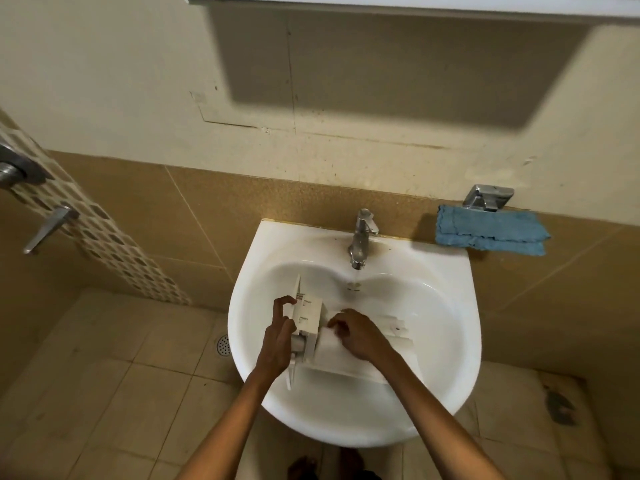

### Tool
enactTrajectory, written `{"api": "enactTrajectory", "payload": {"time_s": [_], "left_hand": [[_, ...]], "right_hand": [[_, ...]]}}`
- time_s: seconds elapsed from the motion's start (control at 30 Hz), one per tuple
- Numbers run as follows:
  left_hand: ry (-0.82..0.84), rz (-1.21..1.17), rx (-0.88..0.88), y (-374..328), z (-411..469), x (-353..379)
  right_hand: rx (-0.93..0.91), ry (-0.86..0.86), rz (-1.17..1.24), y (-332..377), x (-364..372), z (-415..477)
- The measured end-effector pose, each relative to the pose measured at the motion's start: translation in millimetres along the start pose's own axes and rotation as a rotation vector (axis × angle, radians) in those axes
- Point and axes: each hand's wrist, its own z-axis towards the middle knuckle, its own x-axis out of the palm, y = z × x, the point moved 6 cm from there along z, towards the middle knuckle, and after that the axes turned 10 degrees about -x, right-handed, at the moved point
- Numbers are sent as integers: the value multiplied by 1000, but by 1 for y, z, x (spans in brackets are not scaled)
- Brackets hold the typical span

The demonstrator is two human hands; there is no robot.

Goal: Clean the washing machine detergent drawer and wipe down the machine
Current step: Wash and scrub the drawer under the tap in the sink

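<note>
The white detergent drawer (311,318) lies across the basin of a white sink (446,344), its front panel at the left. My left hand (277,337) grips the drawer's front end from the left side. My right hand (353,336) reaches into the drawer's middle compartment with its fingers curled, and whether it holds anything there cannot be made out. The far end of the drawer (398,327) sticks out to the right past my right hand.
A chrome tap (361,239) stands at the back of the sink. A folded blue cloth (490,230) lies on the ledge at the right under a chrome holder (486,197). A floor drain (223,345) sits left of the sink. Shower fittings (48,226) are on the left wall.
</note>
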Motion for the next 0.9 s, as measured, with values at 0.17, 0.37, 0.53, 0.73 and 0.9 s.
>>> {"api": "enactTrajectory", "payload": {"time_s": [0.17,0.37,0.53,0.73,0.9], "left_hand": [[25,-9,-31,6,-1,0],[168,-4,-353,6,20,2],[128,282,-418,0,39,11],[39,440,-409,2,37,16],[62,396,-405,0,38,18]], "right_hand": [[222,-132,-103,-56,-15,-18],[-114,-152,-40,7,12,-7],[-46,-186,25,-15,-1,-19],[197,-238,-150,-56,-22,-31],[-114,-225,-79,0,14,-16]]}}
